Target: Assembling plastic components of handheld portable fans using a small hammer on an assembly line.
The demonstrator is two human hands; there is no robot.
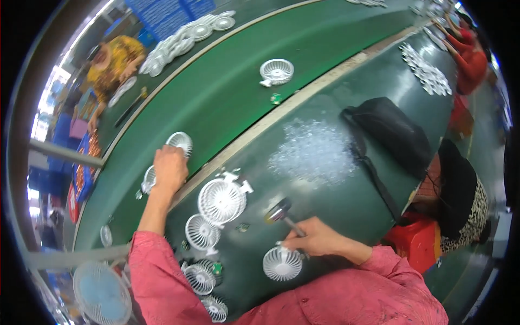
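The dark green tabletop (341, 208) is partly covered by a heap of clear pieces (314, 151). Right of the heap, a black bag (391, 129) is laid; to its near left, white fan grilles (221, 200) are scattered. Beyond the heap, a white round housing (277, 70) and a small green board (275, 99) are carried on a green belt (225, 103).

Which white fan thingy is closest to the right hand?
The white fan piece just below-left of the right hand, alone on the table; every other lies farther away.
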